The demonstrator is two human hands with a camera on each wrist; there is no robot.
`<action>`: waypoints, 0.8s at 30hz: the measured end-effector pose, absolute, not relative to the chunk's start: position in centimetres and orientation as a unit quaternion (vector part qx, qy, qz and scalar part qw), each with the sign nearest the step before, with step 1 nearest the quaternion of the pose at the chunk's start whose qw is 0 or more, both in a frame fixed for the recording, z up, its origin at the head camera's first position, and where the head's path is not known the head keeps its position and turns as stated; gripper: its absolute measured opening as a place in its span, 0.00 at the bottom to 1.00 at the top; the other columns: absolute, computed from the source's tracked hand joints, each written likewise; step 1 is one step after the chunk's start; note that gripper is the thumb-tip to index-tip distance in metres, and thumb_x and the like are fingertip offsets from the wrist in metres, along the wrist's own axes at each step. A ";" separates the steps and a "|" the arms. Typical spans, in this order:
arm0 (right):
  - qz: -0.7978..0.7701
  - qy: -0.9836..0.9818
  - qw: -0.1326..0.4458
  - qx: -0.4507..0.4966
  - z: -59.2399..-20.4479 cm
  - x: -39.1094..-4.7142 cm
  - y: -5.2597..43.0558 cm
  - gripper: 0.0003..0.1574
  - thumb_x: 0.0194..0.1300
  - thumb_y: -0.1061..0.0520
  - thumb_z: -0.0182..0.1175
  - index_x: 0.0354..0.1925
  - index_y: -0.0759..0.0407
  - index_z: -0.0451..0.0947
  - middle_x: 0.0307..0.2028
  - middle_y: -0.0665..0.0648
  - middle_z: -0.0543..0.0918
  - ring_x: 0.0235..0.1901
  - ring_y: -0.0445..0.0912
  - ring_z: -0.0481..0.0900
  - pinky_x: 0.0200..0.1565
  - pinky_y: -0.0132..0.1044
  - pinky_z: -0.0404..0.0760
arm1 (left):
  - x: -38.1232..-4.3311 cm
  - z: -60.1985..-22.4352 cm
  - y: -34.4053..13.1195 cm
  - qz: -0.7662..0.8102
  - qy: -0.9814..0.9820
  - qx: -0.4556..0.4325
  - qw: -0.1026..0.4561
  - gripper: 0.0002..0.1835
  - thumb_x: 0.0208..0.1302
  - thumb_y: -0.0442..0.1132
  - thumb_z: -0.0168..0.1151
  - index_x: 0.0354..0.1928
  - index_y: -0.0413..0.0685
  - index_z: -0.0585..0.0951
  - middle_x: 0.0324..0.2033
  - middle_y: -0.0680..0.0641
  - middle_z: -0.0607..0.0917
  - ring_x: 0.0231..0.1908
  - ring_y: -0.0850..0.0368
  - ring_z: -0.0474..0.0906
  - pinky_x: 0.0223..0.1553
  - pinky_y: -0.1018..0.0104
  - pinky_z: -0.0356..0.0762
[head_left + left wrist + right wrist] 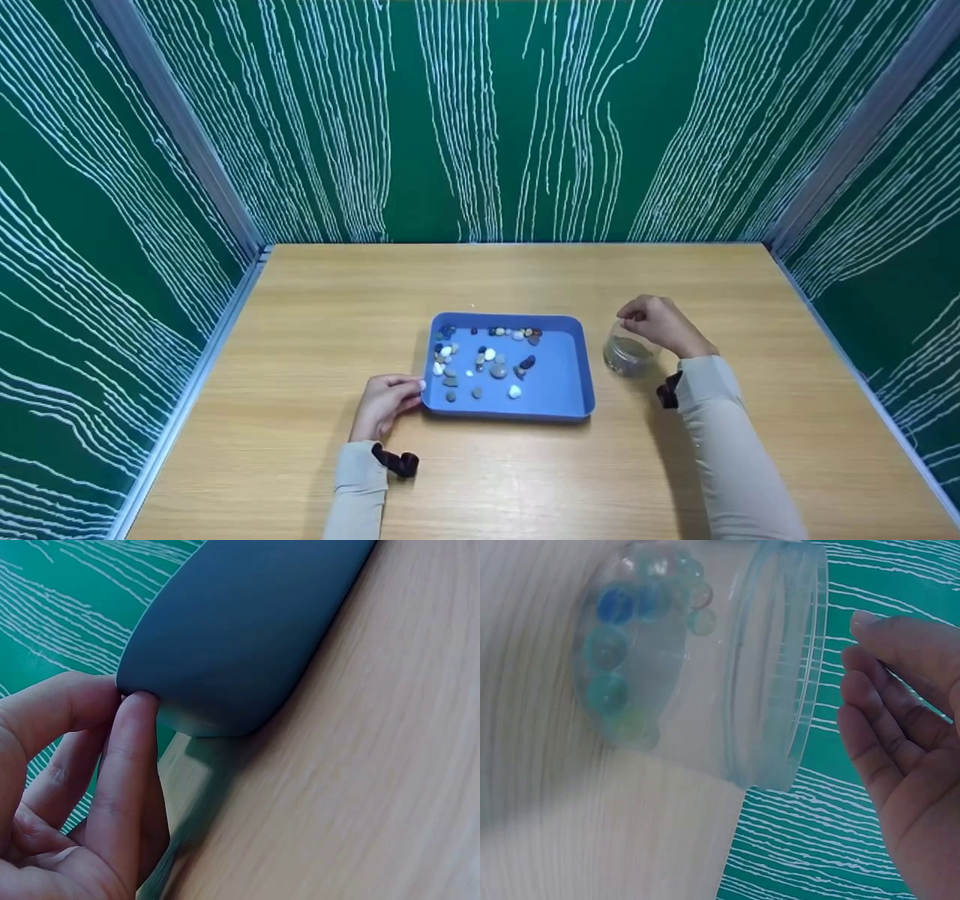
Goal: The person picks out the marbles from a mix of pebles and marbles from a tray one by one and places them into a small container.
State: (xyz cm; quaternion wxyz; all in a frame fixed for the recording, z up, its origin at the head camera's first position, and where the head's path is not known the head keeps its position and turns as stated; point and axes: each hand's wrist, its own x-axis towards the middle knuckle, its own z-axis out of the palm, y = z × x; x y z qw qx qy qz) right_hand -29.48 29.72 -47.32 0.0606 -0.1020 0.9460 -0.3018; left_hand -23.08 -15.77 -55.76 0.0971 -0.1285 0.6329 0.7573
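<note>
The tray (pixel 555 386), with stones (pixel 498 370) in it, lies right of the left hand (pixel 384 405). Beneath the right hand (pixel 666 326) stands the jar (pixel 627 358), marbles (pixel 606 649) inside.

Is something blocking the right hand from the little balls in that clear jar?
Nothing visible: the right hand is just outside the mouth of the clear jar, no lid shows, and the little balls lie at the bottom.

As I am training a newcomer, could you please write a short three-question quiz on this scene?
1. Which hand touches the blue tray: A) left, B) right, C) both?
2. What does the clear jar hold?
3. True or false: the jar stands inside the tray.

Key:
1. A, the left hand.
2. Small round balls, some blue.
3. False; it stands on the table, beside the tray.
</note>
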 end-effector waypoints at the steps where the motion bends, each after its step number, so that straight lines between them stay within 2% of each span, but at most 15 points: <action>1: -0.303 0.946 0.064 -0.100 -47.2 -29.5 29.6 0.13 0.67 0.64 0.56 0.47 0.67 0.81 0.44 0.65 0.82 0.41 0.52 0.79 0.44 0.46 0.84 | -23.1 -55.7 -15.8 0.757 0.634 -0.126 0.097 0.14 0.54 0.22 0.63 0.43 0.20 0.79 0.31 0.44 0.86 0.29 0.59 0.82 0.33 0.71 0.86; 8: -0.305 0.944 0.079 -0.100 -47.2 -29.9 28.8 0.13 0.67 0.66 0.55 0.47 0.66 0.81 0.45 0.65 0.82 0.42 0.53 0.79 0.46 0.46 0.85 | -23.3 -55.6 -15.8 0.748 0.641 -0.136 0.105 0.15 0.54 0.23 0.64 0.44 0.22 0.79 0.31 0.44 0.85 0.30 0.59 0.82 0.34 0.70 0.87; 15: -0.308 0.942 0.060 -0.119 -47.4 -30.4 27.7 0.11 0.65 0.65 0.57 0.45 0.66 0.82 0.42 0.64 0.83 0.40 0.52 0.80 0.43 0.44 0.86 | -23.2 -55.6 -15.7 0.749 0.640 -0.136 0.100 0.16 0.54 0.24 0.65 0.45 0.21 0.79 0.31 0.44 0.86 0.30 0.58 0.82 0.34 0.70 0.87; 20: -0.317 0.939 0.057 -0.121 -47.4 -30.6 26.7 0.11 0.66 0.64 0.58 0.45 0.65 0.82 0.41 0.63 0.83 0.39 0.51 0.80 0.41 0.41 0.86 | -23.1 -55.5 -15.7 0.746 0.644 -0.137 0.100 0.16 0.54 0.24 0.65 0.45 0.22 0.79 0.36 0.39 0.86 0.30 0.58 0.83 0.35 0.70 0.87; 24: -0.316 0.938 0.047 -0.137 -47.5 -30.6 26.1 0.11 0.66 0.63 0.58 0.45 0.66 0.82 0.41 0.63 0.83 0.38 0.50 0.80 0.40 0.41 0.86 | -22.9 -54.8 -15.7 0.743 0.650 -0.119 0.107 0.17 0.55 0.23 0.63 0.47 0.19 0.77 0.37 0.36 0.86 0.30 0.59 0.83 0.35 0.70 0.87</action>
